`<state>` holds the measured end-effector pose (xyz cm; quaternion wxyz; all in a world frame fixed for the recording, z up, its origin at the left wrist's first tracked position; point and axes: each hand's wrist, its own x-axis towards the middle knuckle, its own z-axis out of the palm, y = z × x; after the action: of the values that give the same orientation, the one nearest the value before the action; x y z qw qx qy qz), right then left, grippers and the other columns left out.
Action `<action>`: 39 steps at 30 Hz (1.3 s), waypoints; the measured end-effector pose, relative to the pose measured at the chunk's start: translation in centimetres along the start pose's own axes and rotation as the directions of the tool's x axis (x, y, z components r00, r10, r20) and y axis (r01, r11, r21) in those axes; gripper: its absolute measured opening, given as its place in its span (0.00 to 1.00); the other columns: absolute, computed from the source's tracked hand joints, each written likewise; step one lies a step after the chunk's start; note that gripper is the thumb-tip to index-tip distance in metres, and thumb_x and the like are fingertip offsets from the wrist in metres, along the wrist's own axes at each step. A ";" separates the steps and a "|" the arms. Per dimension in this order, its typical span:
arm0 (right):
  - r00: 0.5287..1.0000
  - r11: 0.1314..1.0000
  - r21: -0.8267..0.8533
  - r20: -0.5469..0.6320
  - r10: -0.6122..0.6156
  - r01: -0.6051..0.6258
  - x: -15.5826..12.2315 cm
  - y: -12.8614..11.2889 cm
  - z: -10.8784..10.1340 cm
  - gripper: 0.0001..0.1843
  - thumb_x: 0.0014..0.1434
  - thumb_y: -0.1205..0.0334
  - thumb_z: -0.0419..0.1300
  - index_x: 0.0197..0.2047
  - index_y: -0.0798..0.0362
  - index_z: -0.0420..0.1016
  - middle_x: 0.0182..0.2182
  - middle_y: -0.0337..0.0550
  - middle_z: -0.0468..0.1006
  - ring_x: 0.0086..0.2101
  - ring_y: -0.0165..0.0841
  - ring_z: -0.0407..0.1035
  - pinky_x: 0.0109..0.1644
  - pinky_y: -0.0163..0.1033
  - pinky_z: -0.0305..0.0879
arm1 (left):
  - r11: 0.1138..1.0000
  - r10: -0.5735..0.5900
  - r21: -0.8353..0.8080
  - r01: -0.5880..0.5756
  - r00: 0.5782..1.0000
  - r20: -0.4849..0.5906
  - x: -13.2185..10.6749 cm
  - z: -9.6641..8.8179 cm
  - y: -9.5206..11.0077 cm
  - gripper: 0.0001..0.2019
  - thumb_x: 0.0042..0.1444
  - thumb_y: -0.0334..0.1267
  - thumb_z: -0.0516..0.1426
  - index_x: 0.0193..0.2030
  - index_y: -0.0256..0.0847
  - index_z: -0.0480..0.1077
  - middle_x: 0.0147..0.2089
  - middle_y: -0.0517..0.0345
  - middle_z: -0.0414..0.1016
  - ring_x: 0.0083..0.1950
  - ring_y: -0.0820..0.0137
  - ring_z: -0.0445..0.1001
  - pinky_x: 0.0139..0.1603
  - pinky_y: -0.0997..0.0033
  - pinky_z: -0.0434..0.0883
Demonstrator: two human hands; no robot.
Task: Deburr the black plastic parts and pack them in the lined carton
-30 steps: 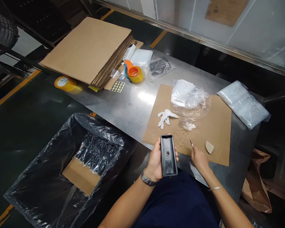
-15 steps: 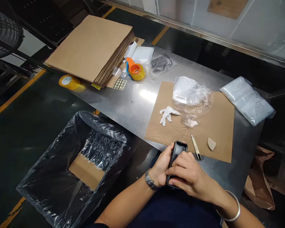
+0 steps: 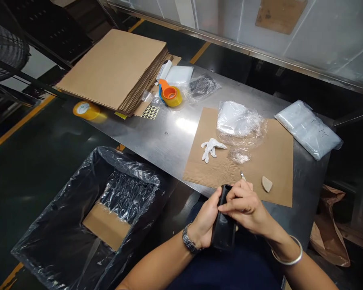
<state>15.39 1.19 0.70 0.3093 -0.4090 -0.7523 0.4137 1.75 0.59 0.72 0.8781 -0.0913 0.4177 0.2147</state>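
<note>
My left hand (image 3: 206,219) grips a long black hollow plastic case (image 3: 224,231) by its left side, thumb along the rim, just off the table's near edge. Over the upper part of that case is my right hand (image 3: 248,205), its fingers bunched together and touching the case; whatever they may pinch is hidden. Partly covered behind the right hand lies a craft knife (image 3: 242,175), blade tip showing. To the right of it rests a beige rounded wedge-shaped pad (image 3: 266,184). Both are on a cardboard sheet (image 3: 278,161), along with a crumpled white glove (image 3: 212,149).
Clear plastic bags (image 3: 240,121) lie on the cardboard, with a packed bundle of bags (image 3: 308,129) at right. Farther left are a tape dispenser (image 3: 171,94), a sticker sheet (image 3: 150,112) and a cardboard stack (image 3: 115,68). A bin lined with black plastic (image 3: 54,237) stands left of me.
The black case has tipped, so its open inside shows less. My right hand has shifted up along it, toward its far end, and now covers most of the craft knife.
</note>
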 end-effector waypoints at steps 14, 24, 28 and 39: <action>0.981 0.945 0.267 0.082 0.176 -0.191 0.8 1.3 -1.9 0.12 0.55 0.62 0.59 0.44 0.51 0.74 0.37 0.44 0.74 0.38 0.33 0.68 0.41 0.38 0.65 | 0.971 -0.227 0.090 0.222 0.972 0.054 -0.4 -0.4 -0.3 0.35 0.53 0.62 0.39 0.29 0.29 0.70 0.20 0.50 0.71 0.19 0.71 0.69 0.21 0.75 0.64; 0.945 0.925 0.214 -0.014 0.326 -0.316 0.5 1.2 -1.0 0.14 0.61 0.58 0.50 0.35 0.54 0.75 0.29 0.42 0.75 0.31 0.30 0.68 0.35 0.35 0.64 | 0.968 -0.229 0.117 0.221 0.972 0.062 -0.2 -1.1 -0.5 0.35 0.53 0.62 0.40 0.29 0.28 0.70 0.20 0.50 0.71 0.19 0.71 0.70 0.20 0.75 0.64; 0.981 0.960 0.202 0.043 0.187 -0.192 0.3 0.6 -0.5 0.21 0.49 0.53 0.64 0.45 0.53 0.71 0.38 0.45 0.71 0.39 0.33 0.65 0.43 0.38 0.63 | 0.970 -0.195 0.142 0.195 0.981 -0.015 -0.3 -1.1 -0.4 0.32 0.54 0.60 0.41 0.26 0.31 0.70 0.19 0.50 0.71 0.17 0.72 0.69 0.19 0.76 0.64; 0.742 0.707 0.530 -0.200 0.640 -0.467 -0.8 2.6 0.4 0.18 0.58 0.49 0.52 0.39 0.55 0.73 0.31 0.44 0.74 0.30 0.31 0.68 0.33 0.36 0.65 | 0.981 0.028 0.193 -0.030 1.000 0.010 -0.4 -0.9 -0.3 0.28 0.55 0.57 0.44 0.34 0.31 0.71 0.23 0.53 0.70 0.21 0.73 0.69 0.21 0.75 0.65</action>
<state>16.36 1.23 -1.83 0.3888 -0.6071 -0.4022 0.5644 1.00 -0.10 0.49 0.8812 0.0011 0.4345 0.1863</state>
